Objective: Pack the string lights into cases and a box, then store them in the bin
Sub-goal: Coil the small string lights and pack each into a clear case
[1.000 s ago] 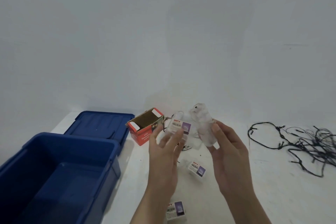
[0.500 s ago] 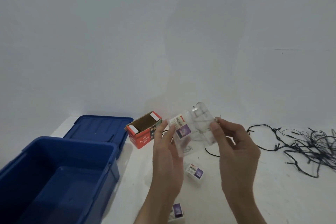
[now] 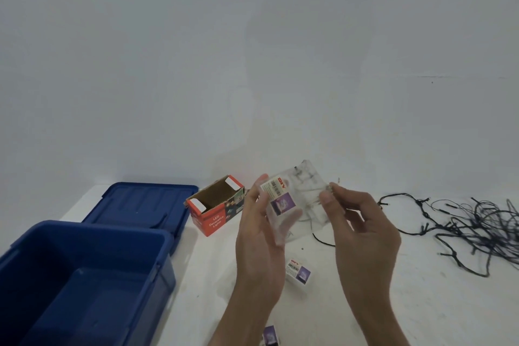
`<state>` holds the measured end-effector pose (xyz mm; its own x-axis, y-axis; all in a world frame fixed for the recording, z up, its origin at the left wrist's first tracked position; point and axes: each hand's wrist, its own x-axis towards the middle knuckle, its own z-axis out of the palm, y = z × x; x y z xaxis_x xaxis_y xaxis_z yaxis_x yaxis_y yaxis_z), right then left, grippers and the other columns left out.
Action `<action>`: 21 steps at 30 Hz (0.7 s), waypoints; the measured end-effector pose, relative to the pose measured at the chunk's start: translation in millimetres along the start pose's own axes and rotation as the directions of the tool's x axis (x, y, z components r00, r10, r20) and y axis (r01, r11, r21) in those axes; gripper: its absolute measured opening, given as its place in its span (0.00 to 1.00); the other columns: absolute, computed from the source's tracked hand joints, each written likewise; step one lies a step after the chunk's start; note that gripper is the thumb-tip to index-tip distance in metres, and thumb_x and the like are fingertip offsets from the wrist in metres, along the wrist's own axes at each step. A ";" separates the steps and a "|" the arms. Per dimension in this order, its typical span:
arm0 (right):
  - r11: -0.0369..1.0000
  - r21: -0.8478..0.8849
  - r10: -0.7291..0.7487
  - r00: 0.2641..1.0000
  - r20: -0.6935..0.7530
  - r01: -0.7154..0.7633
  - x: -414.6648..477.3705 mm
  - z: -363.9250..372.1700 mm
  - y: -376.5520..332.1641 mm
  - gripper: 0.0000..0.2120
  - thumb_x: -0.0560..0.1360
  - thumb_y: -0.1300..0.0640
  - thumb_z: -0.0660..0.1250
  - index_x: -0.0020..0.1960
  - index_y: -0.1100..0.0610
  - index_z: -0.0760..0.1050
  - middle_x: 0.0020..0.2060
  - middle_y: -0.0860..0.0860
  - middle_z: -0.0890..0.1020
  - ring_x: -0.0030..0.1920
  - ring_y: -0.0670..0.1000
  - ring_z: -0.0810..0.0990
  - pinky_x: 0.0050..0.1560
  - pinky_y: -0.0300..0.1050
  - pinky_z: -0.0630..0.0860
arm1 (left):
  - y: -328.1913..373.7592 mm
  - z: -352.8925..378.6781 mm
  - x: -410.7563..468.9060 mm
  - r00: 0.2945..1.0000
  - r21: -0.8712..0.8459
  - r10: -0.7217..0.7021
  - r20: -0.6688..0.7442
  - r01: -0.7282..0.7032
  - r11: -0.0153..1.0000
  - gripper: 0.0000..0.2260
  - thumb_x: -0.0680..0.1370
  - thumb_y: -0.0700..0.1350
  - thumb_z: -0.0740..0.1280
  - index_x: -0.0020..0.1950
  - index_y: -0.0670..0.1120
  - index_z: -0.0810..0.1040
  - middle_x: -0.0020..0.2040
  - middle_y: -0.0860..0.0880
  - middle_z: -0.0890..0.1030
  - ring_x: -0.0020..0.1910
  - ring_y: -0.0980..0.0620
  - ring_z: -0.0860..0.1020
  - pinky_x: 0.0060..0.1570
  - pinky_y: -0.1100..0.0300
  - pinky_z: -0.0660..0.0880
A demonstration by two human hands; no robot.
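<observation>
Two hands are holding a clear plastic labelled case [image 3: 297, 199] above the white surface [image 3: 393, 289]
Fingers of the left hand [image 3: 261, 236] are gripping its labelled edge, and fingers of the right hand [image 3: 362, 230] are pinching the opposite corner. An open red cardboard box [image 3: 213, 219] is sitting left of the left fingers; a dark tangled string of lights [image 3: 463, 222] is lying well right of the right fingers

The white table [image 3: 421, 303] carries a red box [image 3: 216, 205], open-topped, near its back edge. Just left of the box a blue lid [image 3: 140, 205] lies flat. Left of the box and nearer the camera stands an open blue bin [image 3: 84, 275]. Nearer than the box and to its right lies a small labelled case [image 3: 298, 271], with a second case [image 3: 271, 336] nearer still, cut off by the frame's bottom edge. Well to the right of the box sprawl tangled black string lights [image 3: 463, 222].
</observation>
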<state>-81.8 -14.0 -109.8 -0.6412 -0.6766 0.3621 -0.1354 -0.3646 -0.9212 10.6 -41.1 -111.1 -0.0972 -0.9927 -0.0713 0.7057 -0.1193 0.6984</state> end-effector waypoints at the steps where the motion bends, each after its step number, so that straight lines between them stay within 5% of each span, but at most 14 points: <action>1: 1.000 -0.008 0.003 1.000 0.023 -0.003 -0.1 0.4 2.2 0.03 0.68 0.55 0.71 0.42 0.51 0.80 0.38 0.40 0.84 0.38 0.41 0.81 0.42 0.29 0.75 | -0.5 1.9 0.5 1.000 0.022 0.012 0.010 -0.013 1.000 0.17 0.76 0.47 0.60 0.65 0.47 0.73 0.56 0.45 0.82 0.56 0.48 0.81 0.47 0.57 0.80; 6: 0.998 0.029 0.061 0.993 0.102 -0.064 -5.4 2.2 10.2 0.03 0.69 0.59 0.72 0.43 0.53 0.82 0.39 0.45 0.85 0.40 0.44 0.82 0.44 0.32 0.75 | -5.4 4.4 4.0 0.999 0.174 0.048 -0.009 -0.046 0.984 0.15 0.79 0.48 0.60 0.65 0.49 0.70 0.52 0.47 0.84 0.52 0.48 0.82 0.45 0.58 0.79; 11: 0.998 -0.046 0.061 0.969 0.240 -0.052 -8.4 0.5 12.7 0.07 0.71 0.59 0.71 0.46 0.48 0.83 0.42 0.45 0.85 0.43 0.46 0.82 0.46 0.35 0.76 | -7.0 -2.6 7.3 0.998 0.213 0.048 -0.039 -0.039 0.976 0.25 0.72 0.55 0.62 0.69 0.54 0.66 0.56 0.47 0.82 0.57 0.45 0.79 0.53 0.50 0.76; 15: 0.982 -0.164 -0.032 0.946 0.323 0.089 -8.9 1.9 10.4 0.09 0.70 0.46 0.67 0.49 0.41 0.81 0.46 0.42 0.80 0.45 0.48 0.78 0.43 0.33 0.72 | -7.2 -7.0 7.2 0.998 0.233 0.054 -0.033 -0.045 0.971 0.26 0.73 0.56 0.61 0.70 0.55 0.65 0.57 0.48 0.82 0.53 0.49 0.81 0.57 0.47 0.75; 21: 0.962 -0.208 -0.089 0.924 0.373 0.177 -13.2 2.6 13.8 0.12 0.71 0.44 0.61 0.52 0.40 0.79 0.47 0.40 0.74 0.53 0.43 0.74 0.48 0.25 0.66 | -5.5 -11.9 7.2 0.998 0.250 0.046 -0.035 -0.036 0.968 0.27 0.70 0.58 0.61 0.69 0.56 0.67 0.60 0.49 0.80 0.52 0.52 0.81 0.42 0.61 0.76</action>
<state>-73.2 -11.7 -126.9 -0.2984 -0.8310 0.4695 -0.4004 -0.3375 -0.8519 14.3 -47.8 -123.8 -0.0403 -0.9971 -0.0641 0.5108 -0.0757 0.8564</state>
